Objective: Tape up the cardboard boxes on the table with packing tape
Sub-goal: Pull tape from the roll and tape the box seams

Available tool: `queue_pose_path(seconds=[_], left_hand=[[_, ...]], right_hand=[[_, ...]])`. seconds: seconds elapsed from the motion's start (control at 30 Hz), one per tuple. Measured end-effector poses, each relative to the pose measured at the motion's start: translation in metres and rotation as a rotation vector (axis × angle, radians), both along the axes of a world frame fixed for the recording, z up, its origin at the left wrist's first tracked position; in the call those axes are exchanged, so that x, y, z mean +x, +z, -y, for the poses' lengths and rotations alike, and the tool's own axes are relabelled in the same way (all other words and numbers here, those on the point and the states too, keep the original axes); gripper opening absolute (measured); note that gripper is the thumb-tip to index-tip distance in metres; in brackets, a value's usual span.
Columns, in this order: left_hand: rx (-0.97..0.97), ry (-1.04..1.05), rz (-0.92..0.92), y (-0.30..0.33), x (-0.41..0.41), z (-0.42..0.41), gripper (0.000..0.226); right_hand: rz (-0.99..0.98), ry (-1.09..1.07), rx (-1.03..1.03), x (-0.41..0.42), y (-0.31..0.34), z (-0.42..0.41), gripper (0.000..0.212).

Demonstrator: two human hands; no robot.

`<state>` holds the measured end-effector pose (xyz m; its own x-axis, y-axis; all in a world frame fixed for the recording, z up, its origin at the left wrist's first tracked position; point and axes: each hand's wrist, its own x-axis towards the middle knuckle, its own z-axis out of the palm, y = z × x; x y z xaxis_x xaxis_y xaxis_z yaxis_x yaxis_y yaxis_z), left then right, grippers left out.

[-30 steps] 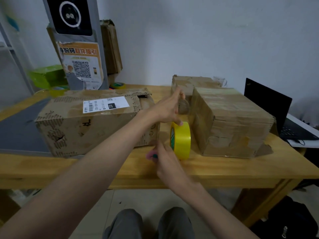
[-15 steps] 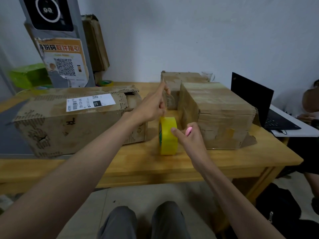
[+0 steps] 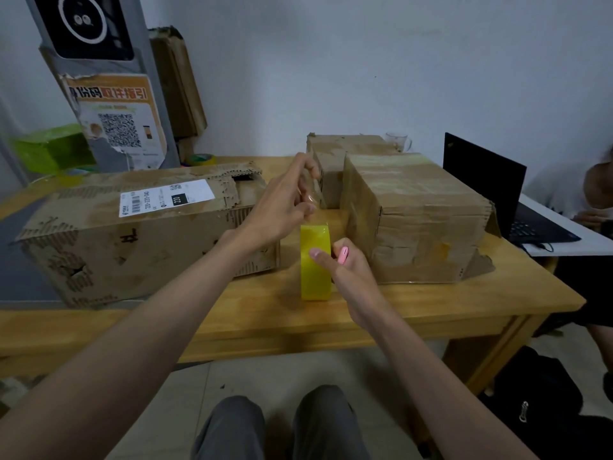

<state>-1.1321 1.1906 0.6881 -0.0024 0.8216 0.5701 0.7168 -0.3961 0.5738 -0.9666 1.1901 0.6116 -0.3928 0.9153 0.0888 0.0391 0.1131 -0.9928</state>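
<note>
Left hand pinched free tape end, drawn farther up since 0.5 s earlier | right hand gripped tape roll, pink cutter; roll on tabletop, 9 o'clock of taped box | strip lengthening.

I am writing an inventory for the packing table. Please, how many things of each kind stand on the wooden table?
Cardboard boxes: 3
Tape rolls: 2
Glass cups: 1
Total: 6
</note>
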Motion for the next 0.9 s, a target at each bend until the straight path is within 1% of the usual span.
queue_pose_path(seconds=[0.13,0.2,0.27,0.37,0.4,0.47,0.57,0.63,0.73,0.9], left_hand=[[0.07,0.029,0.109,-0.012,0.004,-0.001,0.049],[0.088,0.042,0.129,-0.013,0.006,-0.002,0.05],[0.086,0.048,0.066,-0.011,0.006,-0.003,0.049],[0.109,0.043,-0.087,-0.004,0.008,-0.002,0.051],[0.114,0.04,-0.107,-0.004,0.008,-0.002,0.053],[0.117,0.033,-0.079,-0.007,0.006,-0.002,0.054],[0.102,0.026,0.052,-0.013,0.002,-0.003,0.054],[0.103,0.026,0.08,-0.014,0.001,-0.004,0.054],[0.104,0.022,0.043,-0.012,0.002,-0.004,0.055],[0.095,0.04,-0.082,-0.004,0.004,-0.005,0.059]], right_hand=[[-0.009,0.005,-0.013,0.0,0.0,-0.001,0.036],[0.004,0.006,-0.003,-0.001,0.0,-0.003,0.036],[-0.005,0.012,-0.009,-0.001,0.0,-0.003,0.036],[-0.038,0.023,-0.034,-0.001,0.0,-0.004,0.038],[-0.05,0.03,-0.045,0.0,0.0,-0.003,0.038],[-0.046,0.044,-0.05,0.0,0.001,-0.004,0.038],[-0.038,0.055,-0.051,-0.001,0.002,-0.005,0.037],[-0.036,0.052,-0.063,-0.002,0.002,-0.006,0.037],[-0.043,0.051,-0.069,-0.001,0.002,-0.005,0.036],[-0.03,0.055,-0.079,0.001,0.002,-0.007,0.035]])
